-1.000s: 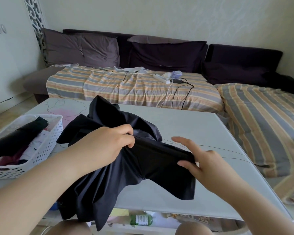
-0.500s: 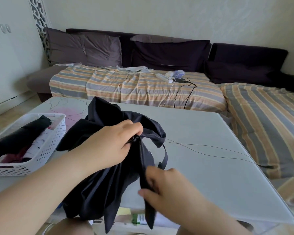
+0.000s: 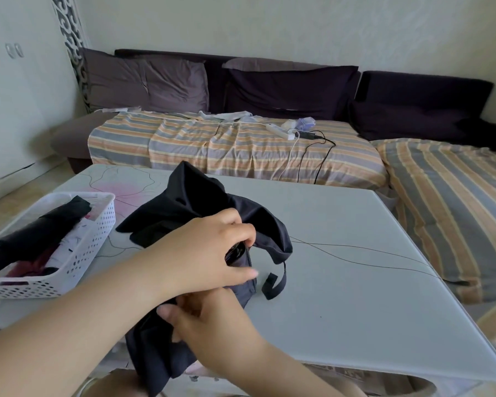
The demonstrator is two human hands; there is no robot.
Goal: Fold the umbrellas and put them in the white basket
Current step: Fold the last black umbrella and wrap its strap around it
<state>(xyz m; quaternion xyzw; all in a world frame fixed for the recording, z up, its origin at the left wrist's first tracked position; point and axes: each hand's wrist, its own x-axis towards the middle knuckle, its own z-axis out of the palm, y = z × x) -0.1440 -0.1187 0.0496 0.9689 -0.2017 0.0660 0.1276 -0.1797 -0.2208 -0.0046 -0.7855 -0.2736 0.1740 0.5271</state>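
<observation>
Evidently the black umbrella [image 3: 201, 213] sat limp and slippery over the counter [image 3: 355, 267] edge; my left hand [image 3: 206, 253] clenched its bunched canopy, my right hand [image 3: 212, 322] pinched loose folds lower down. I judged the strap [image 3: 275, 285] the better hold, the white basket [image 3: 78, 253] just beside.

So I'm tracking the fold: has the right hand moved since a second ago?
Yes. The right hand came in from the table toward the body, onto the umbrella.

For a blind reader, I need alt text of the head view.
Two hands, left and right, gather a black umbrella over a grey table. A white basket at left holds folded umbrellas; a sofa stands behind.
</observation>
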